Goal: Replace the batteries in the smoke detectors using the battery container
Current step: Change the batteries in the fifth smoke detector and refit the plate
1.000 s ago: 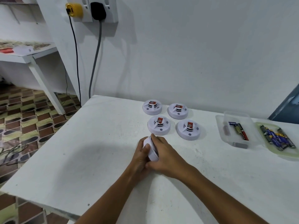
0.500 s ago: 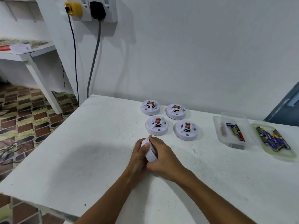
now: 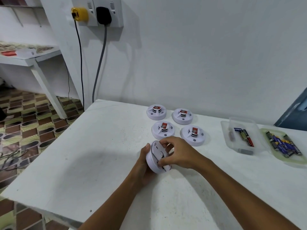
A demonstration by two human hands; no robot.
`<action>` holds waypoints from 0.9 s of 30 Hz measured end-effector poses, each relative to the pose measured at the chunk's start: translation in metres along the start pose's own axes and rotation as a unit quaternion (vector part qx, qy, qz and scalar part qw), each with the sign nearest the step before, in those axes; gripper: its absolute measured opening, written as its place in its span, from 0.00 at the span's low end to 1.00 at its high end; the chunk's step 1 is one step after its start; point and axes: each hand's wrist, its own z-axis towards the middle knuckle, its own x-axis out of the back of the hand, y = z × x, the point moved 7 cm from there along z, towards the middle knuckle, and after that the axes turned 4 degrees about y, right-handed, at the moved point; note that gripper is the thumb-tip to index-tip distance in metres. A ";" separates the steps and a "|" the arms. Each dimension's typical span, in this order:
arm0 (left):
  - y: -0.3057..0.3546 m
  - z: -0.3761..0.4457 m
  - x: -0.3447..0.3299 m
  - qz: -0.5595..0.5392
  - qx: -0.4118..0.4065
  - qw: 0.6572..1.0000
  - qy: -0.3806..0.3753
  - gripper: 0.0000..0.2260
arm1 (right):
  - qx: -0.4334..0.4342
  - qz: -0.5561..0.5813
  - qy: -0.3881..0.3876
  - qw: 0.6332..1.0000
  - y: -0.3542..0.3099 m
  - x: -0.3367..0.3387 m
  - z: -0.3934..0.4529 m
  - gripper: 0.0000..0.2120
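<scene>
A white round smoke detector (image 3: 155, 159) is held tilted on its edge just above the white table (image 3: 99, 163). My left hand (image 3: 143, 161) cups it from the left and underneath. My right hand (image 3: 178, 152) grips its back plate from the right, fingers curled over the rim. Several more white smoke detectors with red labels (image 3: 163, 129) sit flat in a group behind. A clear container (image 3: 241, 136) at the right holds a few batteries. Beside it, a greenish tray (image 3: 282, 145) holds several blue and black batteries.
Wall sockets with a yellow plug (image 3: 79, 14) and a black plug (image 3: 103, 14) hang above the table's far left corner, cables dropping down. The table's left edge (image 3: 49, 138) falls to a patterned floor. A white shelf (image 3: 29, 57) stands at the left.
The detector is turned more toward me, showing its back plate. My right hand's fingers have shifted over the rim. The view has tilted slightly.
</scene>
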 end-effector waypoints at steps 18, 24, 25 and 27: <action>-0.004 0.006 0.016 -0.019 0.043 0.996 0.075 0.36 | 0.020 -0.029 0.007 0.999 -0.009 0.003 0.005 0.33; -0.003 0.006 0.012 -0.047 0.053 0.994 0.079 0.31 | 0.008 -0.038 -0.004 0.999 -0.007 0.004 0.005 0.34; -0.003 0.006 0.012 -0.044 0.054 0.994 0.080 0.30 | 0.007 -0.040 -0.007 0.999 -0.007 0.004 0.005 0.35; -0.003 0.006 0.010 -0.038 0.056 0.995 0.079 0.29 | 0.007 -0.045 -0.009 0.999 -0.008 0.005 0.005 0.35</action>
